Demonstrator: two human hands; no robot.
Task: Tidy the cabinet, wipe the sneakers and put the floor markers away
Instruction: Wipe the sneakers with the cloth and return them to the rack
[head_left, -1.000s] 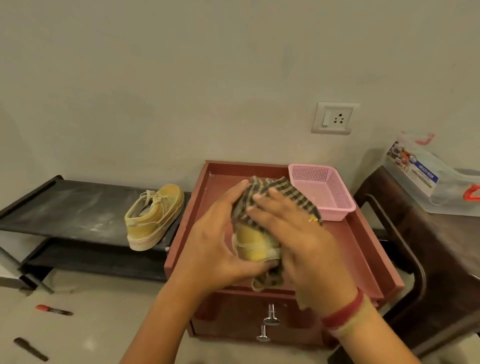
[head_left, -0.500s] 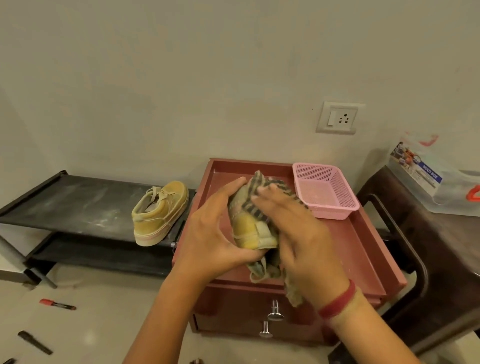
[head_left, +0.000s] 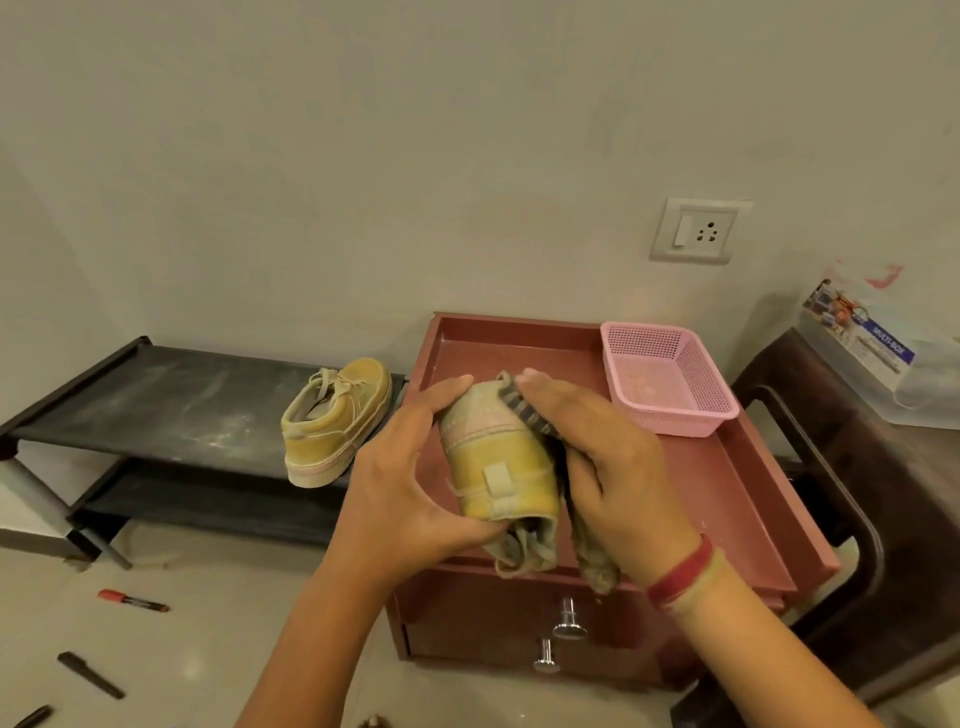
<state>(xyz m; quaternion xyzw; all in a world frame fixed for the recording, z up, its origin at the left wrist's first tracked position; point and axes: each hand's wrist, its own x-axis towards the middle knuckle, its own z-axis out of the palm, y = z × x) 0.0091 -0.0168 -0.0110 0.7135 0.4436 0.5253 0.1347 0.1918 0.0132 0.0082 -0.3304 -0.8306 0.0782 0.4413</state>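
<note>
The black shoe rack (head_left: 156, 395) stands left of the red cabinet (head_left: 748, 499). A pink basket (head_left: 670, 379) sits in the back right corner of the cabinet's tray top. A second sneaker (head_left: 337, 421) rests at the right end of the rack's top shelf. Over the cabinet's front edge the left hand (head_left: 400, 478) grips the sneaker (head_left: 498, 457) by its left side. The right hand (head_left: 613, 467) curls round the checked cloth (head_left: 527, 418), pressing it to the shoe's right flank. A second ago the cloth covered the shoe's top; now the heel and pull tab are bare. A red marker (head_left: 132, 600) and a black marker (head_left: 91, 674) lie on the floor in front of the rack.
</note>
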